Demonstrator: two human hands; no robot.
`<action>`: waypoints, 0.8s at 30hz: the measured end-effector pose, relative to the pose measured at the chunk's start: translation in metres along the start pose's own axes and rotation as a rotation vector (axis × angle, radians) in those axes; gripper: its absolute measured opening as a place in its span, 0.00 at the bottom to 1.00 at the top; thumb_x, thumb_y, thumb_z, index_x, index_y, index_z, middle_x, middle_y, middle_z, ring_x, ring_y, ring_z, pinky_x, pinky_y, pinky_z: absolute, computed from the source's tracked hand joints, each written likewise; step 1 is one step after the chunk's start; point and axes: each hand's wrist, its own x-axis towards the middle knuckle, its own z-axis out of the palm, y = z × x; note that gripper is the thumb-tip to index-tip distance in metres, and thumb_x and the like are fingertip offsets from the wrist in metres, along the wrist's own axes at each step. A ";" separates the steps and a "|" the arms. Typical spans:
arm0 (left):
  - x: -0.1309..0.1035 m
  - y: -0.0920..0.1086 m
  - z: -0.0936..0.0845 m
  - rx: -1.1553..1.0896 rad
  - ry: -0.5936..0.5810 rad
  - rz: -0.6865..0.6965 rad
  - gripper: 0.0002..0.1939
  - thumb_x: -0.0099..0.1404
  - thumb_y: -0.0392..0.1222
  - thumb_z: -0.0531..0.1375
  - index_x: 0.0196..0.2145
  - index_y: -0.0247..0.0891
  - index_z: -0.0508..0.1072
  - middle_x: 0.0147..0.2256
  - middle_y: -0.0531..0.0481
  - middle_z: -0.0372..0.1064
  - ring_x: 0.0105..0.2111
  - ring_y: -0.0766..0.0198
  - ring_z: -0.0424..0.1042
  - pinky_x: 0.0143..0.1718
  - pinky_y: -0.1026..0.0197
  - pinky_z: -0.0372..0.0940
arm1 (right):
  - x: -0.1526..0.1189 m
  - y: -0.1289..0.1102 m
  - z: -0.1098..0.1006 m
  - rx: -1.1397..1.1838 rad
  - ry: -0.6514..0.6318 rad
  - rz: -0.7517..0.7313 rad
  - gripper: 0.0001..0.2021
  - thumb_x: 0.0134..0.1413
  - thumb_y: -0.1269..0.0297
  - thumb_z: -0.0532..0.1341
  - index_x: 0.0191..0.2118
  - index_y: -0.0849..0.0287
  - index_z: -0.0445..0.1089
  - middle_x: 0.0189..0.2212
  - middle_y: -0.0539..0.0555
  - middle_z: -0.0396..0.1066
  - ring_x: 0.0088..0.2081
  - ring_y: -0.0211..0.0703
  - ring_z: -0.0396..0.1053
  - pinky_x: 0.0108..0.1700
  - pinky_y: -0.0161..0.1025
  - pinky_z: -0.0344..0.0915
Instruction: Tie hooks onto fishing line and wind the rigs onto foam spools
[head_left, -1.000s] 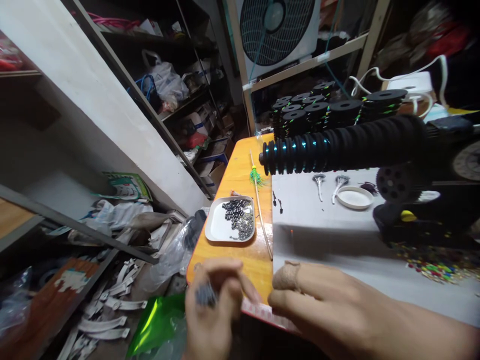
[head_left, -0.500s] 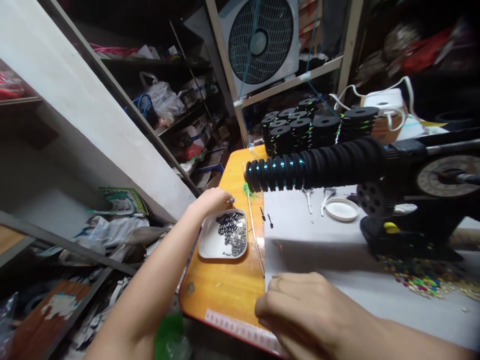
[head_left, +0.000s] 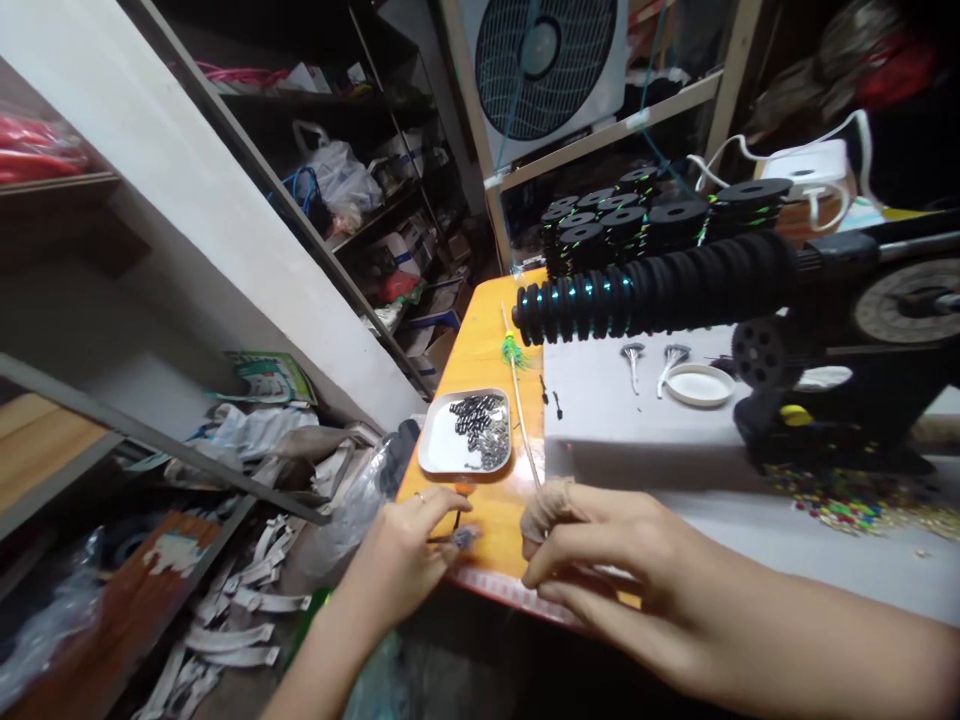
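My left hand [head_left: 409, 545] is over the front edge of the orange table. Between its thumb and fingers is a small thin dark piece with a greyish tuft [head_left: 466, 538]; an orange spot shows by the fingertip, and the piece is too blurred to name. To its right, my right hand [head_left: 607, 550] is closed with its fingertips pinched, the index finger wrapped in tan tape or cloth. Whatever it pinches is hidden. Just beyond my left hand is a white tray [head_left: 435, 455] of small dark and silvery metal pieces [head_left: 480, 425].
A thin stick [head_left: 523, 420] with a green tuft lies beside the tray. Black machinery with a ribbed roller [head_left: 652, 285] spans the right. Behind it are stacked black spools [head_left: 600, 225]. A round white dish [head_left: 700, 385], grey-tufted pieces [head_left: 634, 362] and colourful beads [head_left: 847, 510] lie on white sheeting.
My left hand has come back from the tray's far side to the table's front edge, carrying the small tufted piece. My right hand has moved slightly up and turned; the view has shifted.
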 end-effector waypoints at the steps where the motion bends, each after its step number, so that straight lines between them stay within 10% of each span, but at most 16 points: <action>1: -0.009 0.006 0.011 -0.077 0.071 -0.070 0.07 0.62 0.32 0.61 0.37 0.41 0.76 0.36 0.48 0.79 0.37 0.59 0.78 0.39 0.61 0.70 | 0.000 -0.001 0.001 -0.006 0.012 0.009 0.09 0.60 0.77 0.56 0.36 0.61 0.72 0.36 0.54 0.69 0.37 0.36 0.68 0.39 0.32 0.65; 6: -0.027 0.057 0.057 -0.810 0.532 -0.563 0.11 0.52 0.40 0.71 0.30 0.39 0.72 0.25 0.55 0.73 0.24 0.68 0.72 0.26 0.69 0.64 | -0.002 -0.004 0.006 -0.038 0.116 0.044 0.08 0.60 0.73 0.58 0.32 0.61 0.73 0.29 0.52 0.68 0.30 0.35 0.65 0.31 0.31 0.61; 11: -0.019 0.101 0.078 -1.382 0.640 -0.781 0.21 0.42 0.50 0.76 0.28 0.34 0.75 0.20 0.52 0.72 0.15 0.75 0.60 0.15 0.74 0.47 | -0.011 0.001 0.008 -0.026 0.227 0.066 0.08 0.59 0.73 0.59 0.31 0.60 0.74 0.28 0.52 0.69 0.30 0.35 0.65 0.30 0.31 0.61; 17: -0.011 0.116 0.097 -1.387 0.722 -0.829 0.25 0.41 0.55 0.75 0.22 0.33 0.71 0.14 0.59 0.60 0.12 0.80 0.48 0.14 0.74 0.43 | -0.022 0.014 0.013 0.059 0.258 0.084 0.07 0.60 0.70 0.61 0.35 0.60 0.78 0.27 0.52 0.70 0.28 0.34 0.67 0.28 0.31 0.62; 24: -0.008 0.120 0.105 -1.075 0.864 -0.657 0.14 0.48 0.48 0.74 0.23 0.36 0.77 0.21 0.54 0.69 0.24 0.69 0.67 0.30 0.69 0.66 | -0.026 0.013 0.012 0.054 0.232 0.173 0.07 0.60 0.71 0.60 0.33 0.59 0.75 0.29 0.51 0.70 0.30 0.35 0.68 0.29 0.31 0.63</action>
